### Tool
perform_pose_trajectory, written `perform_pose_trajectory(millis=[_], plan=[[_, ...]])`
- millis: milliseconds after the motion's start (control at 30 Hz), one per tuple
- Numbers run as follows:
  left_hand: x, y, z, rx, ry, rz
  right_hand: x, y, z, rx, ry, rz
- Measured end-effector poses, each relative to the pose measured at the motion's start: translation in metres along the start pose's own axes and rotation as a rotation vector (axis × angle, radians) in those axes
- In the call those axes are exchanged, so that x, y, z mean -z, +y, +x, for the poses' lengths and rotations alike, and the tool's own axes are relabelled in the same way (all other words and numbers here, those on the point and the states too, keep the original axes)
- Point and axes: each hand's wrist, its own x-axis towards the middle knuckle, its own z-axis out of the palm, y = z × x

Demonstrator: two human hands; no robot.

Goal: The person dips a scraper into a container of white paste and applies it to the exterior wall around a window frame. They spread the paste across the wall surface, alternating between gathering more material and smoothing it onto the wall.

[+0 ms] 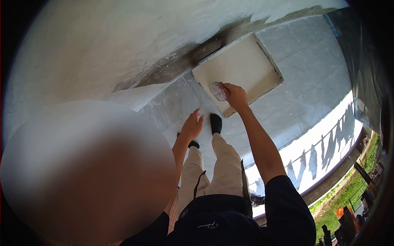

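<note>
My right hand (pixel 237 97) is closed on a rounded, whitish, glassy-looking piece with a reddish-brown edge (pixel 218 91); its exact kind I cannot make out. It is held over the near left corner of a shallow rectangular tray (pixel 280 73), whose rim is smeared with whitish residue. A pale cream layer (pixel 246 61) covers the inside of the tray. Left of the tray, my left hand (pixel 193 126) hangs above the floor, fingers loosely extended and holding nothing.
A plastered wall (pixel 123 45) with a dark, stained base runs along the tray's far left side. My feet in black socks (pixel 215 124) stand on grey floor tiles (pixel 312 78). Dark sheeting (pixel 361 61) hangs at right. A large blurred oval (pixel 88 172) hides the lower left.
</note>
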Motion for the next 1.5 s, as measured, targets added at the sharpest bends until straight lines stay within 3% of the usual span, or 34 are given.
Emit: perform_pose_trajectory(millis=[300,400,567,767,1500], plan=[[-0.007,-0.010,0.001,0.027,-0.018,0.021,-0.014,0.011,0.000,0.001,0.016,0.045],[-0.012,-0.007,0.008,0.125,-0.060,-0.121,-0.019,0.016,-0.001,-0.124,-0.033,0.170],[-0.036,-0.010,0.039,0.216,-0.178,-0.551,-0.027,0.028,-0.004,-0.121,-0.020,0.180],[-0.040,0.022,0.045,0.275,-0.213,-0.809,-0.017,0.033,-0.003,-0.140,-0.072,0.263],[-0.041,0.011,0.050,0.309,-0.264,-0.901,-0.012,0.059,-0.008,-0.208,-0.144,0.279]])
